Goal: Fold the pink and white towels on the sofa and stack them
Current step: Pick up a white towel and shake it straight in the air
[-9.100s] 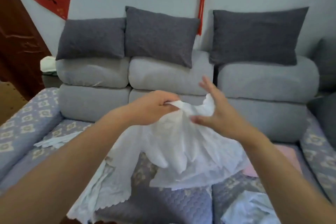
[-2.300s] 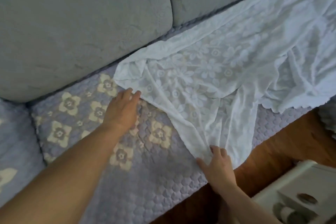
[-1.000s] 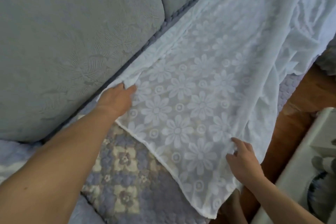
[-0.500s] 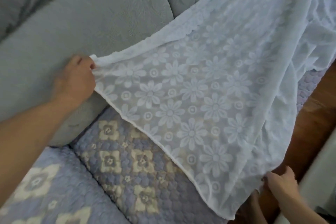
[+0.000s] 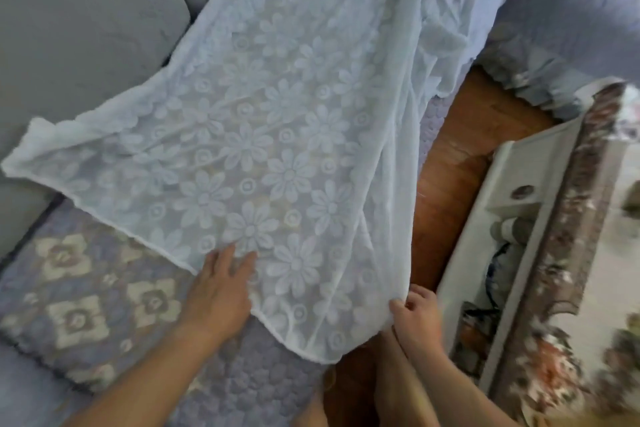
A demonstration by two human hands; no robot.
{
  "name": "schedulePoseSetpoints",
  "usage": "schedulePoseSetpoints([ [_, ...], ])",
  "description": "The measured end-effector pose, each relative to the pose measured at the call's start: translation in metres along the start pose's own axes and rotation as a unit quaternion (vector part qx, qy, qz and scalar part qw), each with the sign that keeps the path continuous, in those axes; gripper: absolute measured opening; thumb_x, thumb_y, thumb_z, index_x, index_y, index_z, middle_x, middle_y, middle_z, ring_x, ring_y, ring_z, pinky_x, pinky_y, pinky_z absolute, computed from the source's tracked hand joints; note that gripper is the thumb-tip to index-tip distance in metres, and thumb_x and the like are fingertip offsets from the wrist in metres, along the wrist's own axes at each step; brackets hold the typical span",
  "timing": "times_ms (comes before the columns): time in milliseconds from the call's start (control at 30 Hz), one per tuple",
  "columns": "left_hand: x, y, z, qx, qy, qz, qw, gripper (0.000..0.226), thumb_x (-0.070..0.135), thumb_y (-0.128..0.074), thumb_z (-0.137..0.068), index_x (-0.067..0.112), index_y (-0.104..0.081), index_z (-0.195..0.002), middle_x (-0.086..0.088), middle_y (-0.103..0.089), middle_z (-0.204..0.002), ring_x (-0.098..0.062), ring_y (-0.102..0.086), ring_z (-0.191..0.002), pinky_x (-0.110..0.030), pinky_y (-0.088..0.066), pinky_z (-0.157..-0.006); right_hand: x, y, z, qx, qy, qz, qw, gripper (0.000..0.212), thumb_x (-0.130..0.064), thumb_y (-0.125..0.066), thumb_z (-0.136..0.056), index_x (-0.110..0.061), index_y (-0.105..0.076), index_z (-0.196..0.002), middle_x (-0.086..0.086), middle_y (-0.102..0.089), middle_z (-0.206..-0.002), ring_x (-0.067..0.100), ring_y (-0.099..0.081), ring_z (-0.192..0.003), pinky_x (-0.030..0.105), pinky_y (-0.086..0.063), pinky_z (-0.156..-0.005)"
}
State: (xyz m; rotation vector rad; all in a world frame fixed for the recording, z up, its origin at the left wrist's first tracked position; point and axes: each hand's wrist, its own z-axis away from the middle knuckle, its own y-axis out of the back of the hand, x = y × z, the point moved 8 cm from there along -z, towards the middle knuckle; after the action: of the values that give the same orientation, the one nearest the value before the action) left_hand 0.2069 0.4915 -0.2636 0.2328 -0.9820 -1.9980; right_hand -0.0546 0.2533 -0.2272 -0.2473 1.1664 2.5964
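Observation:
A thin white towel (image 5: 270, 135) with a lace flower pattern lies spread over the sofa seat (image 5: 79, 295), its far corner draped against the grey back cushion (image 5: 79, 21). My left hand (image 5: 218, 291) rests flat with straight fingers on the towel's near edge. My right hand (image 5: 417, 317) pinches the towel's near right corner where it hangs over the sofa's front edge. No pink towel is in view.
The seat has a purple quilted cover with flower squares. Wooden floor (image 5: 460, 156) shows between the sofa and a white table (image 5: 519, 218) with a patterned cloth at the right. My legs stand at the bottom of the view.
My left hand let go of the far corner, which now lies on the back cushion, and came down flat onto the near edge. My right hand still holds its corner.

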Motion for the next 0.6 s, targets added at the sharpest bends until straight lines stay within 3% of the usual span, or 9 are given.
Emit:
schedulePoseSetpoints([
  [67,0.004,-0.021,-0.001,-0.019,0.037,-0.02,0.999,0.068,0.039,-0.036,-0.101,0.031,-0.003,-0.16,-0.012,0.005,-0.166,-0.041,0.002,-0.152,-0.053,-0.02,-0.121,0.012,0.036,0.014,0.152,0.016,0.036,0.988,0.022,-0.02,-0.057,-0.088,-0.009,-0.077,-0.091,-0.003,-0.061,-0.123,0.016,-0.053,-0.111,0.031,-0.043,-0.092],
  [100,0.007,-0.022,0.0,-0.017,0.045,-0.028,0.998,0.069,0.041,-0.036,-0.102,0.032,0.001,-0.159,-0.011,0.009,-0.167,-0.041,0.006,-0.152,-0.054,-0.016,-0.121,0.029,0.045,0.021,0.178,-0.04,0.005,0.983,0.023,-0.019,-0.056,-0.088,-0.008,-0.076,-0.091,0.002,-0.065,-0.115,0.02,-0.055,-0.103,0.032,-0.044,-0.085],
  [167,0.008,-0.02,-0.003,-0.026,0.048,-0.034,0.998,0.066,0.042,-0.032,-0.104,0.034,0.002,-0.159,-0.008,0.011,-0.167,-0.04,0.007,-0.152,-0.054,-0.015,-0.122,0.071,0.028,0.036,0.12,-0.233,-0.166,0.951,0.024,-0.015,-0.055,-0.089,0.001,-0.071,-0.095,0.016,-0.068,-0.093,0.029,-0.059,-0.078,0.033,-0.044,-0.064],
  [233,0.005,-0.017,-0.005,-0.066,0.057,-0.027,0.996,0.061,0.039,-0.026,-0.105,0.036,0.003,-0.159,-0.003,0.013,-0.167,-0.037,0.008,-0.153,-0.053,-0.016,-0.122,0.078,-0.015,0.047,-0.057,-0.292,-0.281,0.912,0.027,-0.014,-0.059,-0.085,0.005,-0.069,-0.101,0.023,-0.068,-0.084,0.036,-0.063,-0.071,0.036,-0.049,-0.058],
  [300,0.003,-0.012,-0.003,-0.097,0.069,-0.031,0.992,0.063,0.037,-0.028,-0.104,0.035,0.002,-0.159,-0.002,0.012,-0.167,-0.035,0.005,-0.152,-0.052,-0.017,-0.122,0.068,-0.035,0.04,-0.149,-0.175,-0.228,0.946,0.031,-0.026,-0.065,-0.072,-0.006,-0.076,-0.092,0.015,-0.074,-0.079,0.038,-0.071,-0.078,0.049,-0.058,-0.068],
  [367,0.006,0.0,0.003,-0.082,0.114,-0.032,0.99,0.063,0.037,-0.037,-0.1,0.029,-0.015,-0.157,-0.008,-0.006,-0.163,-0.036,-0.013,-0.147,-0.048,-0.027,-0.118,0.032,-0.026,0.041,-0.151,-0.063,-0.186,0.969,0.012,-0.022,-0.068,-0.072,-0.022,-0.079,-0.074,0.002,-0.076,-0.078,0.03,-0.073,-0.081,0.052,-0.059,-0.075],
  [467,0.017,-0.007,0.029,-0.072,0.215,0.067,0.972,0.046,0.039,-0.043,-0.094,0.016,-0.05,-0.133,-0.015,-0.044,-0.138,-0.035,-0.047,-0.124,-0.041,-0.045,-0.098,-0.009,-0.003,0.039,-0.14,-0.044,-0.239,0.96,0.02,-0.015,-0.068,-0.08,-0.016,-0.071,-0.06,0.004,-0.071,-0.072,0.034,-0.069,-0.074,0.047,-0.054,-0.067],
  [533,0.045,-0.049,0.06,-0.192,0.244,0.255,0.916,0.049,0.043,-0.047,-0.09,0.013,-0.06,-0.126,-0.016,-0.062,-0.126,-0.032,-0.062,-0.107,-0.036,-0.048,-0.086,-0.018,0.003,0.042,-0.163,-0.088,-0.356,0.916,0.012,-0.021,-0.071,-0.075,-0.01,-0.075,-0.075,0.013,-0.067,-0.076,0.041,-0.066,-0.078,0.044,-0.048,-0.069],
  [600,0.091,-0.084,0.098,-0.323,0.285,0.477,0.766,0.038,0.044,-0.06,-0.085,0.014,-0.066,-0.107,-0.008,-0.068,-0.093,-0.022,-0.061,-0.078,-0.031,-0.047,-0.07,-0.025,0.004,0.05,-0.188,-0.129,-0.47,0.853,0.031,-0.017,-0.066,-0.083,0.002,-0.071,-0.107,0.013,-0.072,-0.09,0.037,-0.07,-0.089,0.042,-0.053,-0.079],
])
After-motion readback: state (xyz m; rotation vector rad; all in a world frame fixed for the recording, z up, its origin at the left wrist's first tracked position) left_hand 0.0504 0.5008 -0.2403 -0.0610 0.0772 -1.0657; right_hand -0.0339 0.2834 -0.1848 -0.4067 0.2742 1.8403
